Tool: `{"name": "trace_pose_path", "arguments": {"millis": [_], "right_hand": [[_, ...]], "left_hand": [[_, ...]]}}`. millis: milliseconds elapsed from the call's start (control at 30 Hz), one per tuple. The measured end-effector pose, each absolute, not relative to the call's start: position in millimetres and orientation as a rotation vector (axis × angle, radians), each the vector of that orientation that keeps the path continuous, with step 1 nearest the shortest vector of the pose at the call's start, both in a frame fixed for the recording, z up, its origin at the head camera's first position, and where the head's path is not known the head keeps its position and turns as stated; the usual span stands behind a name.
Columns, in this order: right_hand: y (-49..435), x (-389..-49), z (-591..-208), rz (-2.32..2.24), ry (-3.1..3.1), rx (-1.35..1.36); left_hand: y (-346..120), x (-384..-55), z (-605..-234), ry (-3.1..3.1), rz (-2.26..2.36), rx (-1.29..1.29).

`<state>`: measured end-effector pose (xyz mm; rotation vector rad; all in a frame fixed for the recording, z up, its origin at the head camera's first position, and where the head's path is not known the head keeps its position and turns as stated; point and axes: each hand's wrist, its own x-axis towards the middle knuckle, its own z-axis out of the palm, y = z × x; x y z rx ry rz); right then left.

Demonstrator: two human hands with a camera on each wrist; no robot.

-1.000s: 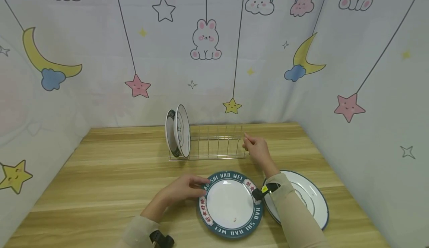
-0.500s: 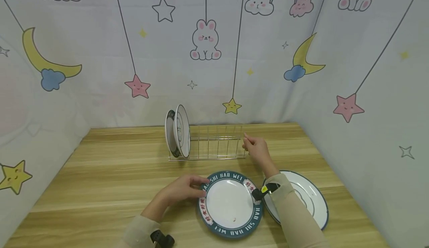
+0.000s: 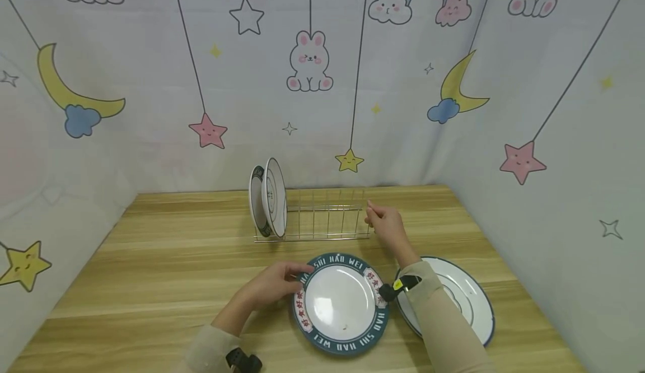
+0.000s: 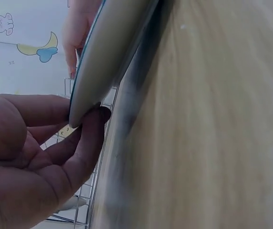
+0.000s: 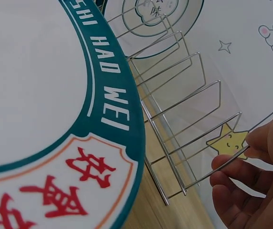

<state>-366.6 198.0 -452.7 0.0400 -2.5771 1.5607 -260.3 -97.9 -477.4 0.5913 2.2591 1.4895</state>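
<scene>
My left hand (image 3: 272, 286) pinches the left rim of a white plate (image 3: 340, 303) with a broad teal border, white letters and red characters. In the left wrist view, the plate's pale underside (image 4: 112, 52) shows, with thumb and fingers on either side of its edge. The gripped edge is off the table; whether the far edge touches is hidden. My right hand (image 3: 388, 224) pinches the end wire of a metal dish rack (image 3: 327, 236), seen closely in the right wrist view. A white plate (image 3: 275, 199) and a dark-patterned dish (image 3: 256, 199) stand upright in the rack's left end.
Beneath my right forearm, a blue-rimmed white plate (image 3: 471, 306) lies on the wood-grain table (image 3: 166, 261). A printed cloth backdrop (image 3: 252, 82) rises behind the table and along both sides.
The teal-bordered plate has shifted slightly left and away from me, turning a little, in my left hand. My right hand and the rack stay where they were.
</scene>
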Motion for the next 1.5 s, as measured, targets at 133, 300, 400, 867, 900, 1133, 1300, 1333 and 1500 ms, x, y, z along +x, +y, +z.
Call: {"name": "trace_pose_path", "arguments": {"millis": [133,300,400,867,900,1133,1300,1333,1500], "right_hand": [[198,-368,-453,1.563,-2.578,0.039],[200,-369,-454,1.585,-2.581,0.037],[200,-369,-455,1.590,-2.579,0.040],[199,-367,-454,1.593,-2.578,0.037],[199,-367,-453,1.592,-2.581,0.035],[199,-368,-455,1.589,-2.587,0.055],[199,-368,-454,1.592,-2.590,0.046],[198,-368,-454,1.593,-2.590,0.040],[198,-368,-453,1.594,-2.589,0.025]], "left_hand": [[-97,-261,-477,2.289,1.507,0.540],[-96,-262,-476,2.344,1.556,0.495],[-97,-262,-474,2.293,1.648,0.479],[-100,-263,-463,2.121,1.914,0.345],[-101,-263,-461,2.130,1.918,0.341],[-103,-258,-447,2.100,1.991,0.284],[-106,-254,-434,2.110,1.994,0.298],[-106,-254,-432,2.122,1.993,0.306],[-110,-257,-428,2.165,2.024,0.320]]}}
